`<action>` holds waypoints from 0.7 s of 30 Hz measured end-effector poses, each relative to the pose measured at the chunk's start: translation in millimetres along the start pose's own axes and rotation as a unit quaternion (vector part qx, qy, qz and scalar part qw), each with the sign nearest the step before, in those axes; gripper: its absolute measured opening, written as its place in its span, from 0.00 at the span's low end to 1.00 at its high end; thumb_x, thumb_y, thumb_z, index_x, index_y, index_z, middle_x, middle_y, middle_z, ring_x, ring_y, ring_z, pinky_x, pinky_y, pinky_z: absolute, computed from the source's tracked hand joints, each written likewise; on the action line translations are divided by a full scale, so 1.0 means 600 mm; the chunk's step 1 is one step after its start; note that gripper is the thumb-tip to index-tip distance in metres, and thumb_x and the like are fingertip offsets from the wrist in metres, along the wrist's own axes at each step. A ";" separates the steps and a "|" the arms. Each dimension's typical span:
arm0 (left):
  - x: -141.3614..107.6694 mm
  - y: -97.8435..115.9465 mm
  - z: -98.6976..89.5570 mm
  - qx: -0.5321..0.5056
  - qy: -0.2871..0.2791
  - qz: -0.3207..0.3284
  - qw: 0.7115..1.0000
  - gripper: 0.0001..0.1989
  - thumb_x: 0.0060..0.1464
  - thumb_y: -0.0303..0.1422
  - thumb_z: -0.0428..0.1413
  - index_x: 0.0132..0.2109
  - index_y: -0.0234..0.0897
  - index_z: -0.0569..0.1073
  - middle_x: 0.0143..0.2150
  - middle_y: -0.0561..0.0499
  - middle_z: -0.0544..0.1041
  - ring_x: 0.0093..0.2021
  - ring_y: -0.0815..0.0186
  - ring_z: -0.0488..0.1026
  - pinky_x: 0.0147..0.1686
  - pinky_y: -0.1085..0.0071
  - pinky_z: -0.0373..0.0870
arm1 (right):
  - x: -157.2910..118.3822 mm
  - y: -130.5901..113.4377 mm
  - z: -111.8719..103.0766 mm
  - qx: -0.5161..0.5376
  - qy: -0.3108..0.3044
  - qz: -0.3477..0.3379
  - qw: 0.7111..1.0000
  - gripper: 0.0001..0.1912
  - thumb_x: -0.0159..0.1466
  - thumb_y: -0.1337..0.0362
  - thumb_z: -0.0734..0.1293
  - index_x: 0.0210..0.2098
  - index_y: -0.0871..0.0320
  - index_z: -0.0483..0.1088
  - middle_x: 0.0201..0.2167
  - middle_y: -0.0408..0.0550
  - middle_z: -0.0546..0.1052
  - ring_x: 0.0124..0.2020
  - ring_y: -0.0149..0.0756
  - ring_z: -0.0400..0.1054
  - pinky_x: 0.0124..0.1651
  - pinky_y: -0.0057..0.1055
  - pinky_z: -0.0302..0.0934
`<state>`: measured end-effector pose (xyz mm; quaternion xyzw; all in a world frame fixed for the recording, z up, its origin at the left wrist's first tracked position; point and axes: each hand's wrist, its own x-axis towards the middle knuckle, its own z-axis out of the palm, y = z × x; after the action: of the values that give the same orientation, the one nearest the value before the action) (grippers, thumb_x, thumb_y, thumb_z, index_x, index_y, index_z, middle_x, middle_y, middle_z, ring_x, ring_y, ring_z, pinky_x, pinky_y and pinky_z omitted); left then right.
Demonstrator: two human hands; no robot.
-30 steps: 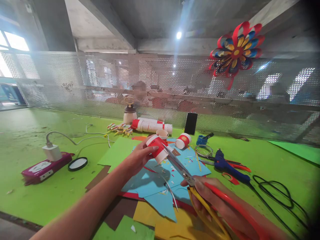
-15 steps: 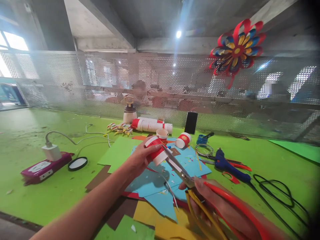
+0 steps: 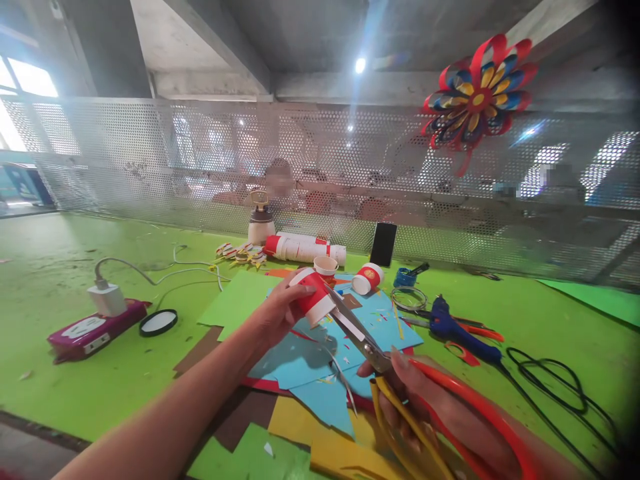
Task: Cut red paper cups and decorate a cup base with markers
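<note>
My left hand (image 3: pixel 280 308) is closed around a red and white paper cup (image 3: pixel 317 301), which is tilted over the paper sheets. In my right hand (image 3: pixel 407 390) is a pair of scissors (image 3: pixel 367 347) with one red and one yellow handle. The blades are parted and reach the cup's side, with a white strip along them. A thin curled strip (image 3: pixel 344 381) hangs below the cup. Behind it stands another paper cup (image 3: pixel 326 267), and a red and white cup (image 3: pixel 367 279) lies on its side. Blue paper sheets (image 3: pixel 320 403) with scraps lie underneath.
A blue glue gun (image 3: pixel 463 333) with a black cord lies at right. A purple power strip (image 3: pixel 97 330) and a round black-rimmed disc (image 3: pixel 158 323) are at left. Stacked cups (image 3: pixel 305 251), a phone (image 3: pixel 383 244) and a perforated screen (image 3: pixel 225 167) stand behind.
The view has shifted slightly. The cup has turned or tilted a little in my left hand, while the scissors stay at its side.
</note>
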<state>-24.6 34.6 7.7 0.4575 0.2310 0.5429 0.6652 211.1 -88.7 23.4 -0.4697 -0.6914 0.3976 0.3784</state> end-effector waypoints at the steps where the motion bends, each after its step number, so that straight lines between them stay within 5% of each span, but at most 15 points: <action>1: -0.001 0.003 0.000 -0.005 -0.001 0.008 1.000 0.25 0.48 0.28 0.62 0.54 0.34 0.70 0.41 0.46 0.80 0.38 0.63 0.77 0.38 0.71 0.74 | 0.001 0.002 0.005 0.008 -0.012 0.012 1.000 0.13 0.69 0.58 0.64 0.50 0.57 0.71 0.47 0.50 0.75 0.41 0.35 0.73 0.42 0.37 0.71; 5: 0.001 0.019 -0.001 -0.022 0.025 0.044 0.998 0.21 0.46 0.28 0.64 0.49 0.33 0.71 0.38 0.48 0.80 0.35 0.66 0.77 0.38 0.73 0.74 | 0.003 -0.001 0.014 0.037 -0.037 0.046 0.998 0.20 0.71 0.50 0.58 0.37 0.57 0.74 0.32 0.48 0.78 0.28 0.32 0.72 0.33 0.31 0.70; 12: 0.012 0.033 -0.016 -0.073 0.126 0.040 0.989 0.14 0.48 0.29 0.63 0.44 0.33 0.72 0.35 0.50 0.80 0.33 0.67 0.77 0.34 0.75 0.74 | 0.006 -0.013 -0.010 0.038 0.025 0.026 0.999 0.14 0.69 0.54 0.64 0.45 0.57 0.71 0.38 0.47 0.76 0.32 0.32 0.71 0.34 0.31 0.68; 16: -0.005 0.018 0.014 -0.062 0.053 -0.006 0.997 0.19 0.47 0.31 0.63 0.47 0.33 0.72 0.37 0.47 0.81 0.33 0.64 0.78 0.35 0.72 0.75 | 0.028 -0.003 -0.009 0.018 0.092 0.022 0.995 0.17 0.61 0.49 0.70 0.41 0.54 0.69 0.25 0.41 0.71 0.24 0.34 0.66 0.26 0.30 0.59; 21: -0.030 -0.009 0.060 -0.077 -0.047 -0.101 0.991 0.22 0.45 0.38 0.65 0.47 0.30 0.75 0.38 0.43 0.80 0.34 0.62 0.78 0.34 0.71 0.73 | 0.044 0.007 0.018 0.031 0.139 -0.015 0.990 0.22 0.55 0.53 0.74 0.43 0.54 0.66 0.23 0.36 0.65 0.23 0.29 0.59 0.24 0.28 0.57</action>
<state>1.5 5.3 16.7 0.4045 0.2018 0.4673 0.7598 195.6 -64.6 19.6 -0.4984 -0.6258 0.3442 0.4915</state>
